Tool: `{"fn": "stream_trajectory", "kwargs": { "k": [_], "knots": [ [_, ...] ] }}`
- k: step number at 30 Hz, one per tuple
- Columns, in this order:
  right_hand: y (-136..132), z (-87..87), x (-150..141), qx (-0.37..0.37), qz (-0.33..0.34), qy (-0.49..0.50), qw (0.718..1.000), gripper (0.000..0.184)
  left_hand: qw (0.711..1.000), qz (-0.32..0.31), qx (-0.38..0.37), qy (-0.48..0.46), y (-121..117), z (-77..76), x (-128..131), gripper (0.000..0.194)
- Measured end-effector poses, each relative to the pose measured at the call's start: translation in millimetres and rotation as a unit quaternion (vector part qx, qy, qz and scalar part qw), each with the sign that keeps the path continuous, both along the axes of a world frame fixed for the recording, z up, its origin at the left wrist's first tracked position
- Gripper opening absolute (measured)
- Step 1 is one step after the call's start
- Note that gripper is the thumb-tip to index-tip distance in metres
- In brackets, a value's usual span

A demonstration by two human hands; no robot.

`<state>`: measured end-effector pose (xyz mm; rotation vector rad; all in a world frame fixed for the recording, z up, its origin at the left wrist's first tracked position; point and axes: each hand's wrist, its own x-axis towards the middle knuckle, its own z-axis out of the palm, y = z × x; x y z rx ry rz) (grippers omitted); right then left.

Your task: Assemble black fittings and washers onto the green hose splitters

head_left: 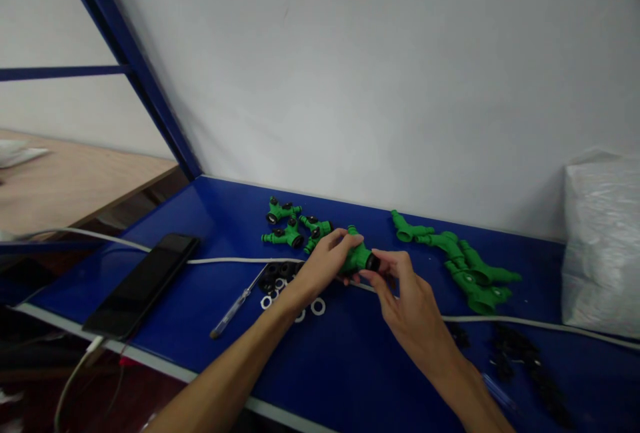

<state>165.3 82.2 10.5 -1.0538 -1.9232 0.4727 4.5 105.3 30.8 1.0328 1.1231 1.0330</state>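
Green branched fitting [356, 259] held above blue table [345, 366], between two hands. Left hand [327, 256] wrapped around its body, thumb on top. Right hand [407, 289] pinching black end ring [373, 262] with thumb and forefinger; other right fingers partly hidden. Fitting looks like moulded plastic: probably light, stiff, not easily broken, perhaps little slippery on smooth surface. Good hold seems thick middle body, where branches meet; thin branch ends probably give less secure grip. Ring likely suits fingertips, held by rim.

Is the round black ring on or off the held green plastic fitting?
On: the black ring covers one end of the green fitting; tightness unclear.
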Motion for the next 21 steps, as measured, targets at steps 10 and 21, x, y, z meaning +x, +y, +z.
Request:
{"fn": "stream_trajectory", "kwargs": {
  "k": [10, 21],
  "knots": [
    [-9.0, 18.8, -7.3, -0.374, 0.091, 0.326, 0.864, 0.034, 0.962, 0.082, 0.233, 0.119, -11.3, 0.3, -2.4, 0.027],
    [0.7, 7.2, 0.6, -0.181, -0.018, 0.277, 0.944, 0.027, 0.95, 0.045, 0.308, 0.019, -9.7, 4.6, -5.1, 0.031]
  ]
}}
